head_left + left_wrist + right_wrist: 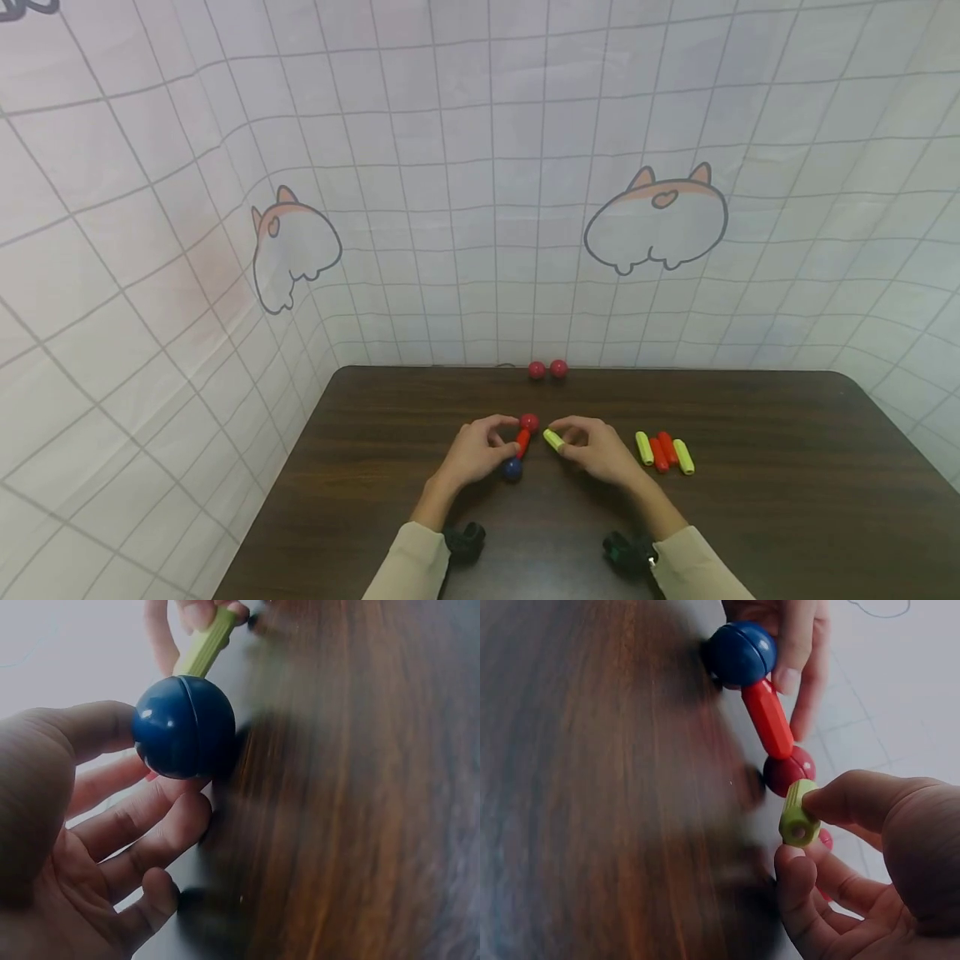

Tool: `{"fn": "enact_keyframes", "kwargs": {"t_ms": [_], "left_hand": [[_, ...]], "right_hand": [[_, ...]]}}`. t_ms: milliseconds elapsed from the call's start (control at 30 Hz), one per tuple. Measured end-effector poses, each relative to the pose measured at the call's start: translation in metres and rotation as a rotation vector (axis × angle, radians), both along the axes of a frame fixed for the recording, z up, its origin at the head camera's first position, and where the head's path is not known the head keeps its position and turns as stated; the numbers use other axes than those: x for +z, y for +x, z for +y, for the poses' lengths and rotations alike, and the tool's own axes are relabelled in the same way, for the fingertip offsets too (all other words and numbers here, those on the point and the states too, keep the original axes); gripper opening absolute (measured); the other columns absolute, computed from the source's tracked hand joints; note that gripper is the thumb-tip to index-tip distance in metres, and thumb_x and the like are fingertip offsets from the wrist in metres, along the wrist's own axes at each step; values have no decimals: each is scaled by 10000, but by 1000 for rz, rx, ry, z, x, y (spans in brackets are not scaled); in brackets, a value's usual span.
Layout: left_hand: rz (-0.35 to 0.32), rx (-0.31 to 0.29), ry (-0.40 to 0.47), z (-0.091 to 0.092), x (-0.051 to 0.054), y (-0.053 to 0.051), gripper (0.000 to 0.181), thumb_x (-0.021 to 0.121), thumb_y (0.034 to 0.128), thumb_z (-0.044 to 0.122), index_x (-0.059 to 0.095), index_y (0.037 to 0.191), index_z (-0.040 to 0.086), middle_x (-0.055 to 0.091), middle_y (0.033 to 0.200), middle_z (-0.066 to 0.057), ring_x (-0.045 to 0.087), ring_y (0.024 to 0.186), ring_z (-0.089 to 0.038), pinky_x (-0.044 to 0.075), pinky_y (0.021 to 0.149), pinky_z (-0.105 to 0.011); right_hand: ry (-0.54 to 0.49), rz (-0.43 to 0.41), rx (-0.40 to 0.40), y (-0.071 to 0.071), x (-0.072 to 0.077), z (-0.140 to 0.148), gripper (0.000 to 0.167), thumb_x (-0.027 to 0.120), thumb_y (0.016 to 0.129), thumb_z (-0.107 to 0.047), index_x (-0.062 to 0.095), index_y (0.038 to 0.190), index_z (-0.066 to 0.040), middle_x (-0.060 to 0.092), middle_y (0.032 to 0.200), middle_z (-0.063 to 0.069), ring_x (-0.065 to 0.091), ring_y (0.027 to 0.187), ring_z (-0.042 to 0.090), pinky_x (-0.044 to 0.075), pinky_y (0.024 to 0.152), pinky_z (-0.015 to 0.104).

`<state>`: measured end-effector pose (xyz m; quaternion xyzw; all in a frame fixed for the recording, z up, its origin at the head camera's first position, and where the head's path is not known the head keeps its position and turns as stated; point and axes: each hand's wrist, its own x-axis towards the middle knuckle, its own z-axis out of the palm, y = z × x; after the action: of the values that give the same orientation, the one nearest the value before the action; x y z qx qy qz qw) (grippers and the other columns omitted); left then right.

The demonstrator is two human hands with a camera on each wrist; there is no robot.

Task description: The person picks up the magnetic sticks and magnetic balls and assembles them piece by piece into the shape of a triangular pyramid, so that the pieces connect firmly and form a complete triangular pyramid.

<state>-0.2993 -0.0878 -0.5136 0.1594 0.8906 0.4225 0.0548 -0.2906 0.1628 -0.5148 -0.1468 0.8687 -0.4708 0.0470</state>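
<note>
A blue ball [184,727], a red rod [768,720] and a dark red ball [789,771] are joined end to end in one piece. My left hand [474,451] holds this piece by its red rod, thumb close to the blue ball. Between thumb and fingertips, my right hand [597,450] pinches a yellow-green rod [553,440]. In the head view a small gap separates that rod from the red rod and dark red ball. The right wrist view shows the yellow-green rod's hollow end [799,831] facing the camera.
Two dark red balls [536,370] [558,368] sit at the table's far edge. Right of my right hand lie two yellow-green rods [644,448] [683,457] and two red rods [659,456] [667,447], side by side. A gridded white cloth [450,167] hangs behind the dark wooden table [780,500].
</note>
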Motion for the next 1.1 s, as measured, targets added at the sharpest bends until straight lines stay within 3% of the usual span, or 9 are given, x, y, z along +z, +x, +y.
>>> {"fn": "enact_keyframes", "kwargs": {"t_ms": [200, 600, 1100], "left_hand": [[-35, -22, 33, 3, 1, 3, 492, 751, 908, 238, 629, 1374, 140, 717, 766, 12, 580, 595, -97, 437, 537, -266], [-35, -82, 57, 7, -2, 4, 610, 762, 880, 159, 560, 1455, 142, 700, 770, 32, 586, 575, -45, 442, 545, -216], [-41, -92, 56, 7, -1, 7, 561, 720, 912, 147, 557, 1447, 109, 729, 836, 4, 596, 621, -66, 454, 571, -235]], "right_hand": [[8, -10, -8, 0, 1, -6, 319, 707, 898, -66, 705, 1215, -99, 699, 901, 58, 613, 663, 148, 525, 567, 312], [65, 16, -30, -1, -1, -11, 235, 731, 888, -68, 737, 1116, -125, 700, 890, 15, 585, 733, 138, 472, 610, 281], [70, 34, -9, -1, -3, -11, 219, 740, 898, -72, 739, 1109, -127, 697, 903, 11, 591, 763, 133, 465, 638, 281]]}}
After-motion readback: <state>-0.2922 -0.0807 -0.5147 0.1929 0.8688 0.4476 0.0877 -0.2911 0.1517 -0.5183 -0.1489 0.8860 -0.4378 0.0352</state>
